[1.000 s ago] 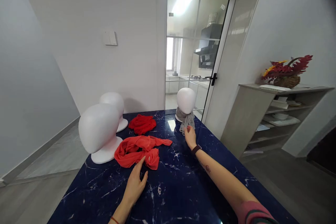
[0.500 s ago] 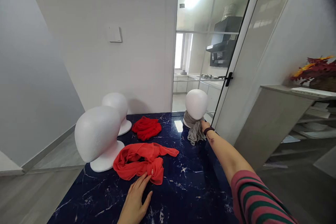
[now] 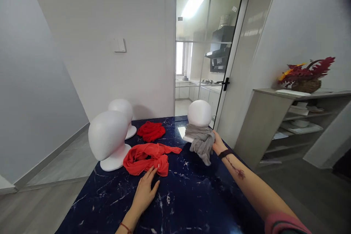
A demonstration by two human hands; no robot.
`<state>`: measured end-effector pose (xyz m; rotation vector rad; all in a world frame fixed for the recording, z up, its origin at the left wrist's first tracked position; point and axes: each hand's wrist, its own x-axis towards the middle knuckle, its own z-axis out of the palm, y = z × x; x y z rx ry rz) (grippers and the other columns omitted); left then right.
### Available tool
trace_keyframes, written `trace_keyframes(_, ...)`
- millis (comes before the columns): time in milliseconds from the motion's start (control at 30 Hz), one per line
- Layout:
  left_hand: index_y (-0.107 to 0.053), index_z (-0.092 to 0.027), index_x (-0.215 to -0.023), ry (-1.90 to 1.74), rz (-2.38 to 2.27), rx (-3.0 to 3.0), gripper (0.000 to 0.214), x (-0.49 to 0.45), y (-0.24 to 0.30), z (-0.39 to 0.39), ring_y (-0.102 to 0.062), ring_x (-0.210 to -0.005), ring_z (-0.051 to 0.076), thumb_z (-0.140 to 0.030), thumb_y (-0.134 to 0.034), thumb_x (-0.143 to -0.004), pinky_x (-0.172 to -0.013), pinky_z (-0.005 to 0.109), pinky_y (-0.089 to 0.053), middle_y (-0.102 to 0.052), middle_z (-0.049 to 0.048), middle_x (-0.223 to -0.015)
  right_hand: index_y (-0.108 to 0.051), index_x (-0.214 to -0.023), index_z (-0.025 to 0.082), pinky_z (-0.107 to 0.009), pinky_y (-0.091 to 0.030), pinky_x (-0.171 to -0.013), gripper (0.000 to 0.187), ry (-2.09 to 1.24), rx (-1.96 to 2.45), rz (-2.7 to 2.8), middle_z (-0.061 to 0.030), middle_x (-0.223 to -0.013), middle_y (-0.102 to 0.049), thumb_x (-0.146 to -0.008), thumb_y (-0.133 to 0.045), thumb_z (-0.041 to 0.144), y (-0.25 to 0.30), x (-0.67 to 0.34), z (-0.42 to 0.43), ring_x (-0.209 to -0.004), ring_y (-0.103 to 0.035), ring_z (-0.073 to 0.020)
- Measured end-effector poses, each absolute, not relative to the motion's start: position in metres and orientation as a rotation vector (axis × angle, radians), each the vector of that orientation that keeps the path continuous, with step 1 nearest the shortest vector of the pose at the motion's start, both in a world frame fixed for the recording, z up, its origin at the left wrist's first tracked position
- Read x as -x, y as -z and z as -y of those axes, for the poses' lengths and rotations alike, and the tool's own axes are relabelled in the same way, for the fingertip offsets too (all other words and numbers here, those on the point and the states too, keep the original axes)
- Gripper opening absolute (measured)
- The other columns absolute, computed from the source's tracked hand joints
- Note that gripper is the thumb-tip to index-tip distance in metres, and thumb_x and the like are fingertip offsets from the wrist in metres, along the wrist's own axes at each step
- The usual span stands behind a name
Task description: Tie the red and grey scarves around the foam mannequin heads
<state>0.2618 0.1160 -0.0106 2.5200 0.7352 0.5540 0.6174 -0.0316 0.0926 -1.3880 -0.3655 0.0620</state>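
Observation:
A white foam mannequin head (image 3: 199,112) at the right has a grey scarf (image 3: 203,144) knotted around its neck. My right hand (image 3: 218,143) is closed at the right side of that neck, gripping it through the scarf; some fingers are hidden behind. The head's base looks slightly tilted off the table. My left hand (image 3: 146,190) lies with fingers stretched out, its fingertips touching the knot of a coral-red scarf (image 3: 139,149). Behind that is a bunched darker red scarf (image 3: 151,131). Two bare foam heads stand at the left, one in front (image 3: 107,135) and another behind (image 3: 121,109).
Everything stands on a dark blue marbled table (image 3: 175,204) against a white wall. Behind its right end is a glass door (image 3: 189,58) with a black handle (image 3: 226,84). A grey shelf unit (image 3: 270,120) with a flower basket (image 3: 306,85) stands to the right.
My right hand has drawn the scarf-wrapped head slightly nearer, and its base has tipped. My left hand stays with its fingertips at the coral-red scarf. The view has turned to the right.

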Motion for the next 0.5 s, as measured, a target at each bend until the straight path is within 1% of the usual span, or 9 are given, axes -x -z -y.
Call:
trace_keyframes(67, -0.047, -0.023, -0.132, -0.560, -0.778, -2.525, 0.048, -0.268, 0.007, -0.114, -0.044, -0.127, 0.024, -0.038, -0.042, -0.087, -0.103, 0.045, -0.035, -0.047, 0.0102, -0.139, -0.056, -0.058, 0.019, -0.033, -0.051, -0.071, 0.022, -0.173, 1.302, 0.350, -0.0046, -0.062, -0.062, -0.076, -0.055, 0.031, -0.086, -0.583, 0.061, -0.077, -0.062, -0.0217)
trace_keyframes(167, -0.054, -0.018, -0.126, -0.608, -0.793, -2.487, 0.043, -0.285, 0.000, -0.114, -0.044, -0.126, 0.027, -0.034, -0.044, -0.086, -0.104, 0.050, -0.031, -0.051, 0.0139, -0.135, -0.054, -0.057, 0.022, -0.032, -0.052, -0.068, 0.019, -0.330, 1.172, 0.322, -0.0019, -0.057, -0.060, -0.072, -0.054, 0.033, -0.073, -0.525, 0.097, -0.072, -0.062, -0.0209)
trace_keyframes(267, -0.060, -0.016, -0.117, -0.684, -0.780, -2.337, 0.038, -0.307, -0.011, -0.117, -0.045, -0.126, 0.030, -0.026, -0.051, -0.081, -0.105, 0.054, -0.026, -0.054, 0.0160, -0.132, -0.054, -0.057, 0.022, -0.031, -0.052, -0.064, 0.016, -0.472, 1.060, 0.282, -0.0014, -0.055, -0.060, -0.070, -0.054, 0.032, -0.059, -0.470, 0.111, -0.069, -0.063, -0.0209)
trace_keyframes(333, -0.063, -0.015, -0.110, -0.719, -0.772, -2.268, 0.033, -0.318, -0.018, -0.118, -0.048, -0.123, 0.029, -0.023, -0.052, -0.080, -0.105, 0.052, -0.028, -0.057, 0.0158, -0.128, -0.055, -0.058, 0.022, -0.032, -0.052, -0.062, 0.014, -0.576, 0.970, 0.247, -0.0011, -0.054, -0.060, -0.067, -0.056, 0.033, -0.052, -0.440, 0.108, -0.068, -0.063, -0.0213)
trace_keyframes(433, -0.065, -0.013, -0.104, -0.799, -0.770, -2.158, 0.032, -0.315, -0.027, -0.113, -0.054, -0.115, 0.023, -0.023, -0.041, -0.085, -0.101, 0.042, -0.038, -0.062, 0.0149, -0.120, -0.056, -0.059, 0.023, -0.033, -0.052, -0.062, 0.015, -0.641, 0.901, 0.228, -0.0009, -0.054, -0.061, -0.065, -0.058, 0.036, -0.046, -0.407, 0.092, -0.068, -0.064, -0.0223)
trace_keyframes(500, -0.064, -0.013, -0.104, -0.855, -0.780, -2.075, 0.036, -0.299, -0.030, -0.102, -0.057, -0.108, 0.021, -0.025, -0.034, -0.088, -0.097, 0.039, -0.042, -0.064, 0.0133, -0.113, -0.057, -0.059, 0.023, -0.033, -0.052, -0.061, 0.016, -0.651, 0.894, 0.231, -0.0012, -0.054, -0.062, -0.065, -0.057, 0.037, -0.043, -0.392, 0.080, -0.068, -0.064, -0.0229)
